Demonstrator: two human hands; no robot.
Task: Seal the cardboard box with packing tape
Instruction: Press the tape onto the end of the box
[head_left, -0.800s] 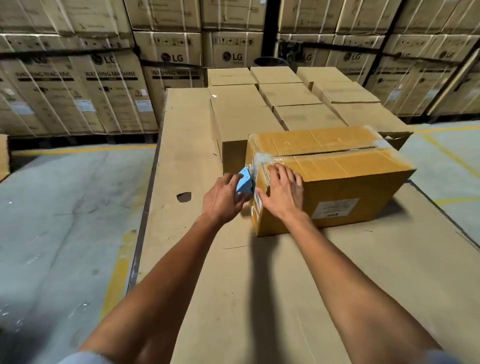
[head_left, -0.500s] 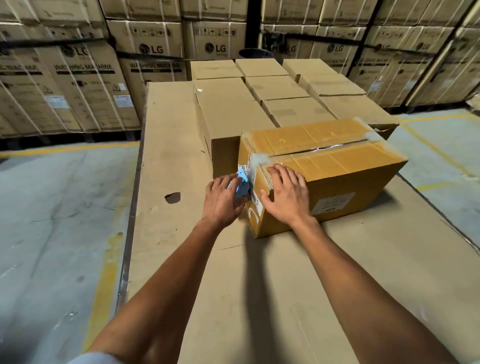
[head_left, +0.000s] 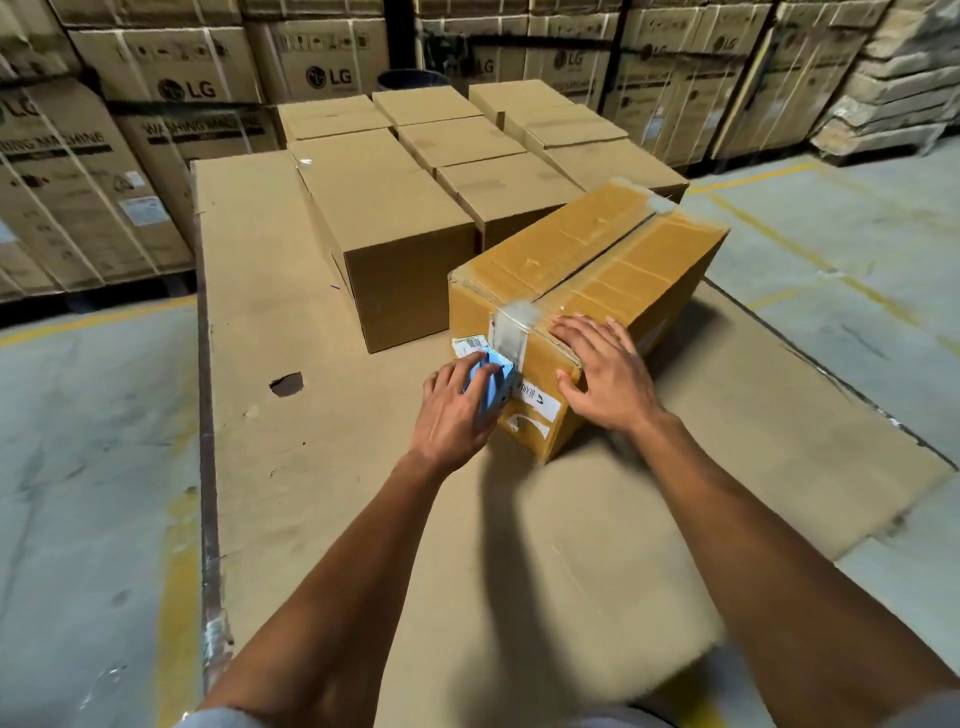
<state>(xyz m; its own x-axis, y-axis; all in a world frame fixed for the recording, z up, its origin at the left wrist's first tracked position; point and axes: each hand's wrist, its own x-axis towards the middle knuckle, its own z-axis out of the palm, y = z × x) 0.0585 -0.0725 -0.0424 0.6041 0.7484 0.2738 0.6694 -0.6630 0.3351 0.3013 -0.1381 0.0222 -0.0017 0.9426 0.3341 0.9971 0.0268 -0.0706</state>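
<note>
Warehouse floor, cardboard-topped platform (head_left: 322, 467). I see L hand (head_left: 453, 410) wrapped round blue tape dispenser (head_left: 492, 387), pressed vs near end of cardboard box (head_left: 587, 291). R hand (head_left: 605, 376) flat, fingers spread, on box's near top corner. Clear tape strip (head_left: 511, 327) runs over that edge. Box sits angled mid-platform; plain boxes (head_left: 395, 218) behind, toward far edge.

a warehouse: strapped washing-machine cartons (head_left: 171, 88) stacked high behind the cardboard-covered tabletop (head_left: 249, 291), plain brown boxes (head_left: 395, 218) on it, yellow-lined concrete floor (head_left: 93, 467) around it.
</note>
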